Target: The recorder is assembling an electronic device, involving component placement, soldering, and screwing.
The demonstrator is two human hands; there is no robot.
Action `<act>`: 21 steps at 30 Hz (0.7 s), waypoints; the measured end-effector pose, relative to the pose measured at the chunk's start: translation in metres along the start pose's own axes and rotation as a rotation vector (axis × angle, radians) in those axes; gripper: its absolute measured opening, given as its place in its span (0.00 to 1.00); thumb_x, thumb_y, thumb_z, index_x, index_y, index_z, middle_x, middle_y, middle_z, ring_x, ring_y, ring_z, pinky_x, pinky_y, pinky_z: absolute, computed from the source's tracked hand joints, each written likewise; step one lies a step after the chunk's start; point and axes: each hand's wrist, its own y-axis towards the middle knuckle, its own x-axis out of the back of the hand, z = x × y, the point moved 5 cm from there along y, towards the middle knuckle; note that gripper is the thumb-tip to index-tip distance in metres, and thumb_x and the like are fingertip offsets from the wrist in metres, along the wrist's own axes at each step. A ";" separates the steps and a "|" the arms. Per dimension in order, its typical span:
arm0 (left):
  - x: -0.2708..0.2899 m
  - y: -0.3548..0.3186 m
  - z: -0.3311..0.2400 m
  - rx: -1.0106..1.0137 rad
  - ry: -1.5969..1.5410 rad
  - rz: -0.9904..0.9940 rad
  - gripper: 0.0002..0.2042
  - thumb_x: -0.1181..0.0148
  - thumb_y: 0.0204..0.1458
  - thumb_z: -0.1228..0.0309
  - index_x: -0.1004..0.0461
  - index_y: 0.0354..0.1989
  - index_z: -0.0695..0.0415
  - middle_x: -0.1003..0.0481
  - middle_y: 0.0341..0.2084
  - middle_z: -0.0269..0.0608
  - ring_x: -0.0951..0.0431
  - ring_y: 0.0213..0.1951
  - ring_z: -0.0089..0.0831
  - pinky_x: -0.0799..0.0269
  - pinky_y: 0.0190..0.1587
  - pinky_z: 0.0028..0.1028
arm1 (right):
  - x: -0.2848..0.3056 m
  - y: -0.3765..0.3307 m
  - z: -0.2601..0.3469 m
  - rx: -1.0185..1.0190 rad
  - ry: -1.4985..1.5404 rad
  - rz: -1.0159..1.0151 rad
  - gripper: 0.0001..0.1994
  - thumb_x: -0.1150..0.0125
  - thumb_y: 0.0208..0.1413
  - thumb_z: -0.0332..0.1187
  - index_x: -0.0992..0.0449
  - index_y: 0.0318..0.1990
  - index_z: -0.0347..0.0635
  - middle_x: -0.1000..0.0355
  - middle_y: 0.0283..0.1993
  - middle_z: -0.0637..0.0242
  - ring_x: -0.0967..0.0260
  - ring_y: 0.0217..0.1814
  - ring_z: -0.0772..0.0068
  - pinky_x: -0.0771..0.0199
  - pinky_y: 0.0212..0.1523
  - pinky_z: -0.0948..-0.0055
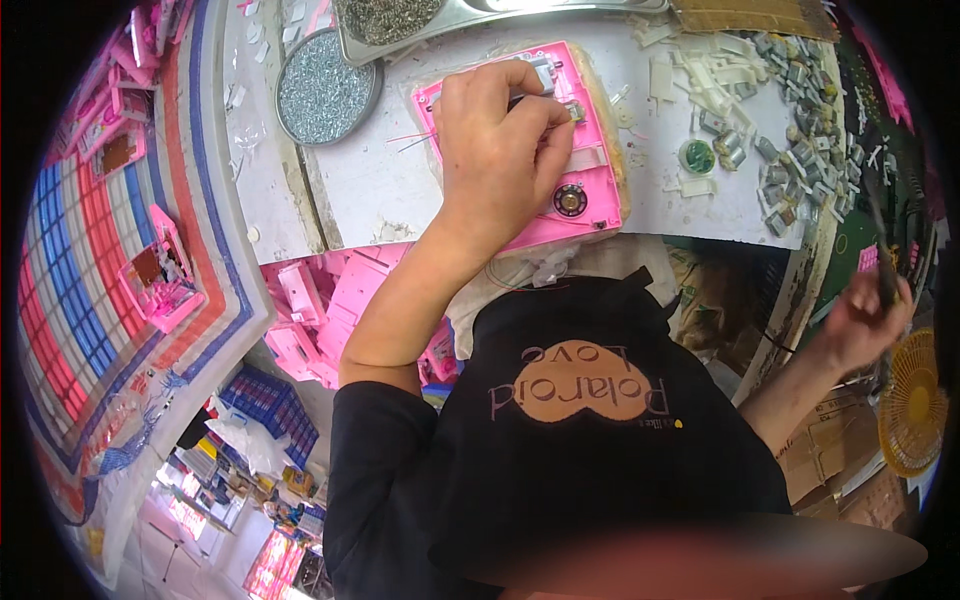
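Observation:
My left hand [497, 150] reaches over a pink plastic housing [525, 232], its fingers bent and pressed together on small parts inside it. Beside the fingertips a small metallic part [575, 110] shows, and a grey piece [543, 75] sits by the knuckles; what the fingers pinch is mostly hidden. In the housing's near part lies a round black speaker [570, 201]. The housing rests on a pale, plastic-wrapped pad [618, 165]. Out at the right, my right hand [868, 322] is closed around a dark, long tool [886, 275], whose kind I cannot make out.
A round dish of small screws [328, 88] stands left of the housing. Behind is a metal tray [480, 18] with small dark pieces. Small motors [800, 160] and white plastic parts [690, 70] cover the table's right. Pink shells [335, 300] lie below the edge; a yellow fan [914, 402] stands far right.

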 end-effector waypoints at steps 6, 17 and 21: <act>-0.001 0.002 0.001 -0.014 0.010 -0.004 0.07 0.28 0.40 0.75 0.20 0.29 0.54 0.27 0.40 0.38 0.32 0.42 0.40 0.38 0.46 0.37 | -0.167 -0.058 -0.049 0.022 -0.286 0.448 0.13 0.33 0.54 0.23 0.23 0.48 0.32 0.24 0.43 0.61 0.26 0.39 0.74 0.28 0.45 0.78; -0.003 0.001 0.003 0.002 0.027 -0.005 0.08 0.28 0.40 0.75 0.20 0.29 0.54 0.27 0.40 0.38 0.32 0.42 0.40 0.37 0.46 0.37 | -0.224 -0.062 -0.060 0.132 -0.247 0.761 0.13 0.31 0.54 0.22 0.22 0.47 0.33 0.25 0.37 0.61 0.33 0.32 0.77 0.37 0.31 0.79; -0.002 0.001 0.002 0.012 0.030 0.000 0.08 0.28 0.40 0.75 0.20 0.29 0.54 0.27 0.40 0.38 0.32 0.42 0.40 0.37 0.46 0.37 | -0.228 -0.062 -0.060 0.117 -0.257 0.780 0.14 0.30 0.53 0.22 0.22 0.47 0.33 0.25 0.34 0.63 0.34 0.30 0.77 0.38 0.30 0.79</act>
